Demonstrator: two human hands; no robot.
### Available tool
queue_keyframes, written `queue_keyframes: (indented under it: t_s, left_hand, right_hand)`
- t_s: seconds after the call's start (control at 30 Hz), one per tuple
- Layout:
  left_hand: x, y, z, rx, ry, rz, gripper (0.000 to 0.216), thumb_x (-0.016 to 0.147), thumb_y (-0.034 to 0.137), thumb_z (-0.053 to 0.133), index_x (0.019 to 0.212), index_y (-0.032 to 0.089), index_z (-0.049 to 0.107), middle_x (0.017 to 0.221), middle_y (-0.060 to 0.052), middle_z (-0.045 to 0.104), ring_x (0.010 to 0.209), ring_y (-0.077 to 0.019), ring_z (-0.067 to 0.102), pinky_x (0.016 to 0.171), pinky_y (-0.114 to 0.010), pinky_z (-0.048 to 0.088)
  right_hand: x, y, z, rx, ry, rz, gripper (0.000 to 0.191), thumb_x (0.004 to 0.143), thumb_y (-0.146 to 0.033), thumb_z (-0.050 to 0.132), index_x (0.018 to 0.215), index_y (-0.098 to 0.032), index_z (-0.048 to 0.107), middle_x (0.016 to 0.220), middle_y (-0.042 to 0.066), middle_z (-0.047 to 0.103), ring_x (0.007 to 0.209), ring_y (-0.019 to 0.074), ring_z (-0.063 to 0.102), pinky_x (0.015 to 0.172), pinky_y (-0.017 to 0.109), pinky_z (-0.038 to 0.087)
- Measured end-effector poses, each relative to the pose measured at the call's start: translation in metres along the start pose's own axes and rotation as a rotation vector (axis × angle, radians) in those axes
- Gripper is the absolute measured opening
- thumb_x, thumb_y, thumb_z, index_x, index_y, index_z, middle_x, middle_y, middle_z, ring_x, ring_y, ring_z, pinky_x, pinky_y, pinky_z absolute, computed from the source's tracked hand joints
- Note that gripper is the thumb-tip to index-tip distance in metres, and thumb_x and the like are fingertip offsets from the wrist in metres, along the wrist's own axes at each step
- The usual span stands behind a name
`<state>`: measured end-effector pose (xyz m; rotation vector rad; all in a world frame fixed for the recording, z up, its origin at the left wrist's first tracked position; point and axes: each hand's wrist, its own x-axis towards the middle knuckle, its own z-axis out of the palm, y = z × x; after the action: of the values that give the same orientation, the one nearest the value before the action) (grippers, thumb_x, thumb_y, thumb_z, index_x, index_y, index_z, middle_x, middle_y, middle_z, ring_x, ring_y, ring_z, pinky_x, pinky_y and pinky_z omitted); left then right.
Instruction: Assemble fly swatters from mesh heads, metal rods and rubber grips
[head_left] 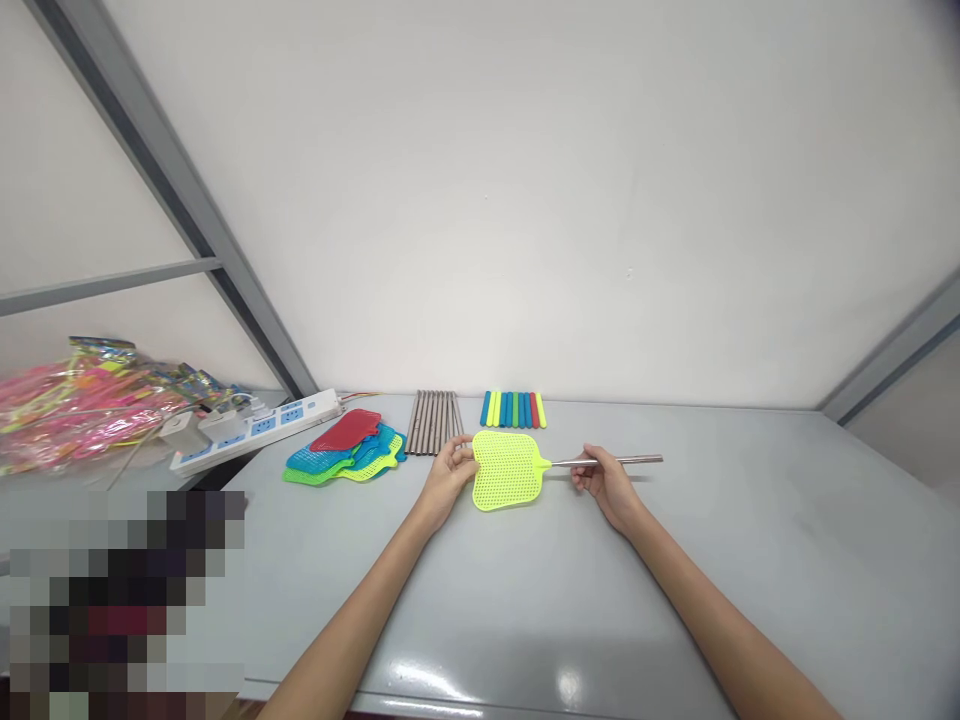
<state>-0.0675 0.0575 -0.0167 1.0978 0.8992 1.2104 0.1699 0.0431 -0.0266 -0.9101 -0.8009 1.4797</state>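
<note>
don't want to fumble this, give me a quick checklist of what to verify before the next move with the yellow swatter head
1. Left hand on the yellow swatter head: ok, at its outer edge.
2. Right hand on the metal rod: ok, fingers hold it partway along.
3. Rod lined up with the head's neck: ok, they meet; how firmly they fit, cannot tell.
4. Rod's far end covered: not ok, bare metal shows.
5. Coloured tubes in order: ok, side by side by the wall.
6. Spare heads squarely stacked: not ok, they overlap at different angles.
</note>
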Motion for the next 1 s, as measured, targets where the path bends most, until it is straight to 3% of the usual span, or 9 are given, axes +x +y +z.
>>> queue_keyframes:
  t_s: [0.3, 0.7, 1.0]
  left_hand:
    - [0.0008, -0.0028, 0.0002, 0.067, -0.023, 0.022, 0.045, 0.059, 0.016, 0.061, 0.101, 0.019, 0.045, 0.081, 0.0, 0.059, 0.073, -0.0137, 0.058, 0.069, -0.026, 0.042]
    - [0.0018, -0.0038, -0.0039, 0.086, 0.004, -0.009, 0.041, 0.058, 0.013, 0.06, 0.097, 0.018, 0.047, 0.071, 0.003, 0.057, 0.07, -0.0123, 0.057, 0.068, -0.025, 0.042]
    - [0.0007, -0.0052, -0.0038, 0.027, -0.01, -0.058, 0.043, 0.06, 0.024, 0.064, 0.099, 0.016, 0.046, 0.073, -0.002, 0.061, 0.073, -0.0161, 0.06, 0.071, -0.031, 0.043]
  right_hand:
    - [0.0026, 0.0003, -0.0037, -0.004, 0.04, 0.006, 0.026, 0.069, -0.036, 0.053, 0.054, -0.014, 0.052, 0.052, 0.002, 0.051, 0.046, 0.0122, 0.047, 0.043, 0.025, 0.035]
    - [-0.0018, -0.0036, 0.0012, -0.039, 0.04, -0.007, 0.027, 0.069, -0.036, 0.053, 0.053, -0.014, 0.052, 0.051, 0.003, 0.051, 0.046, 0.0126, 0.046, 0.044, 0.025, 0.036]
    - [0.001, -0.0003, -0.0007, -0.034, 0.044, -0.026, 0.028, 0.069, -0.037, 0.052, 0.052, -0.015, 0.051, 0.051, 0.002, 0.05, 0.047, 0.0126, 0.046, 0.043, 0.025, 0.035]
